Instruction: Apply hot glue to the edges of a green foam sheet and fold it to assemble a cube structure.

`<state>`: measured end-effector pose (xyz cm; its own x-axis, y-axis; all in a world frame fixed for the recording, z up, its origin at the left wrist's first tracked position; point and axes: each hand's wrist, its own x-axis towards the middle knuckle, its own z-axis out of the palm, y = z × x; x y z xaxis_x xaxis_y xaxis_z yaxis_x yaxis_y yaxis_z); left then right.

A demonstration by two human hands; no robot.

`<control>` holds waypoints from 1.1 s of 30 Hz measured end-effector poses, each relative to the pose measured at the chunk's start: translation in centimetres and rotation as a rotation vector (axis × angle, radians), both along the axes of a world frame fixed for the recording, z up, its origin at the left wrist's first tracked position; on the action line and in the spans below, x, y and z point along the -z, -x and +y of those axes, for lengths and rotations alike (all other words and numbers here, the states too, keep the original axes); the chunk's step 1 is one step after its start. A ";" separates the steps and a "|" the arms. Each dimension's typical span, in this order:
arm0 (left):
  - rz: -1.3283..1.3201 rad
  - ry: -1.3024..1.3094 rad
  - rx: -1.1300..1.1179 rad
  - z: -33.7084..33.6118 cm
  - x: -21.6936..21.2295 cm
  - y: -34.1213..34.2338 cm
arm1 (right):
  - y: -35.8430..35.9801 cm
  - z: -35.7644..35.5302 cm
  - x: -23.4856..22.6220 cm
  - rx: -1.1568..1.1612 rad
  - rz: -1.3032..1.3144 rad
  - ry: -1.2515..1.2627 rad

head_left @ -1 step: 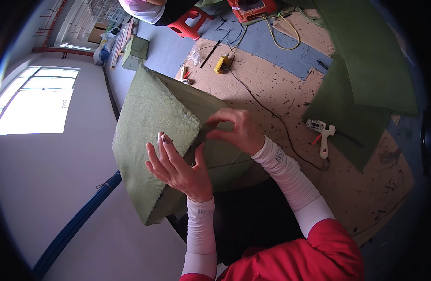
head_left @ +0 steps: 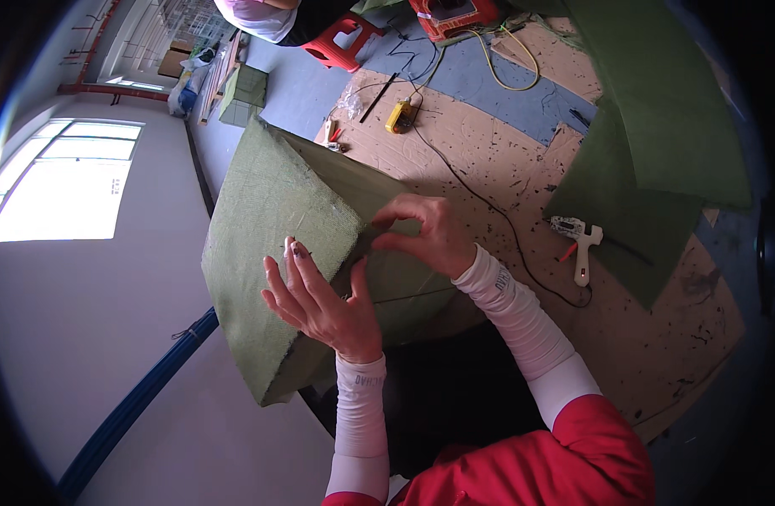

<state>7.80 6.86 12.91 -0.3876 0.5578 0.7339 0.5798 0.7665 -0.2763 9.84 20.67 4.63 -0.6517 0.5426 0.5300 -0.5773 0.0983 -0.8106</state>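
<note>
A large box-like form covered in green woven mesh [head_left: 273, 198] stands in front of me, one corner towards my hands. My left hand [head_left: 324, 308] lies on its pale face, fingers stretched out and slightly apart, thumb by the edge. At that same edge, just below the corner, my right hand [head_left: 429, 236] is closed in a pinch. What sits between its thumb and index finger is too small to make out. A thin dark line [head_left: 408, 297] crosses the shaded side below the right hand; whether it is a thread or a seam, I cannot tell.
A white glue gun [head_left: 583, 244] lies right, by green mesh sheets [head_left: 623, 202] on stained cardboard [head_left: 480, 160]. A black cable [head_left: 497, 211] runs across it from a yellow device [head_left: 398, 116]. Farther back are a red stool [head_left: 341, 42] and a seated person [head_left: 265, 18].
</note>
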 end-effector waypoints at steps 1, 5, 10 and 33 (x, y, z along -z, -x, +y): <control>0.003 0.014 -0.007 -0.1 0.1 0.2 | 0.1 -0.1 0.0 -0.005 0.002 -0.001; -0.010 0.003 -0.030 0.5 0.1 0.8 | 0.0 0.1 -0.4 0.001 -0.036 -0.037; -0.110 -0.001 -0.013 -0.5 -0.6 -0.4 | -0.3 0.2 -0.1 0.064 -0.051 -0.129; -0.354 -0.147 0.216 -1.9 -0.8 1.0 | -0.3 0.2 -0.5 -0.017 -0.194 -0.045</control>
<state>6.75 4.94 13.72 -0.5155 0.5535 0.6541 0.7704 0.6335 0.0711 10.12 20.91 5.17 -0.7527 0.5094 0.4172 -0.4126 0.1289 -0.9018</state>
